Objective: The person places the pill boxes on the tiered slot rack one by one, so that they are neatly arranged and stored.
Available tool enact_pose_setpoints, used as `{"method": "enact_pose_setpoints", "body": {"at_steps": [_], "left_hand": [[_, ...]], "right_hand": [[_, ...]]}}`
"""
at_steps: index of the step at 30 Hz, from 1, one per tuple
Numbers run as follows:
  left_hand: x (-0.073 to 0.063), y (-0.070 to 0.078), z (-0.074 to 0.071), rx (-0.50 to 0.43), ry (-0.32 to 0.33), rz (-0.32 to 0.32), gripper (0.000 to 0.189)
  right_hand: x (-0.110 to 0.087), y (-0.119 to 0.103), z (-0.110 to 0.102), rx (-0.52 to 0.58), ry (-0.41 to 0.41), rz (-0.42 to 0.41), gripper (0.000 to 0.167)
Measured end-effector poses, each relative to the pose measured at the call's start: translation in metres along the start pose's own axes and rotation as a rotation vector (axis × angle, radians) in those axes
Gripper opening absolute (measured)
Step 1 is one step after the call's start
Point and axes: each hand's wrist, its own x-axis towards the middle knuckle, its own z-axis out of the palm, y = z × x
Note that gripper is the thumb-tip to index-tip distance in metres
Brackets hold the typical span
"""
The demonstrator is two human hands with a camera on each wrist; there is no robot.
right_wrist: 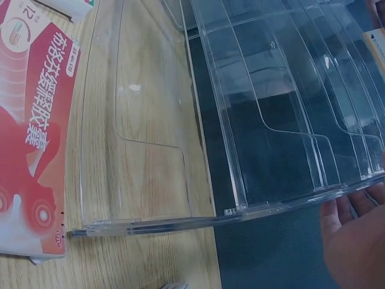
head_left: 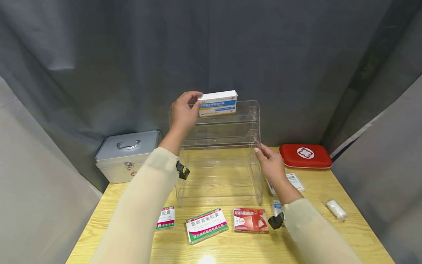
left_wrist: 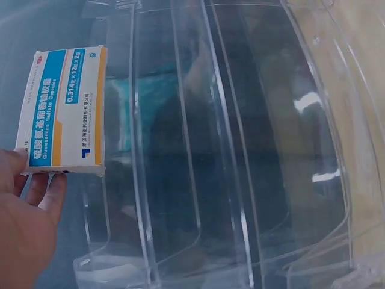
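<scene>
A white medicine box (head_left: 218,104) with blue and yellow bands, labelled Glucosamine Sulfate Capsules in the left wrist view, is pinched at one end by my left hand (head_left: 185,112). It is held in front of the top tier of a clear plastic tiered rack (head_left: 217,201), which stands upright on the table. The tiers seen hold no boxes. My right hand (head_left: 271,163) grips the rack's right side edge, thumb toward the front. In the right wrist view, its fingers (right_wrist: 346,211) lie along the outside of the side panel.
In front of the rack lie green-and-white boxes (head_left: 206,225) and a red box (head_left: 251,220). White boxes (head_left: 295,182) sit partly behind my right arm. A silver case (head_left: 115,156) stands left, a red zip case (head_left: 305,156) right, near a wrapped white roll (head_left: 336,209).
</scene>
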Motion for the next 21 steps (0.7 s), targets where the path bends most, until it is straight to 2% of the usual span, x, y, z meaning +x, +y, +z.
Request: {"method": "enact_pose_setpoints", "body": {"at_steps": [5,10,21], "left_hand": [[-0.001,-0.007,0.010,-0.003,-0.022,0.012,0.020],[-0.006,-0.012,0.021,-0.007,-0.037,-0.018,0.021],[-0.008,-0.003,0.042,0.015,-0.125,-0.047,0.025]], "right_hand": [[-0.002,-0.001,0.003,0.008,0.007,-0.001,0.051],[-0.002,-0.002,0.007,0.034,-0.011,0.016,0.052],[-0.003,-0.002,0.012,0.026,-0.025,0.013,0.052]]}}
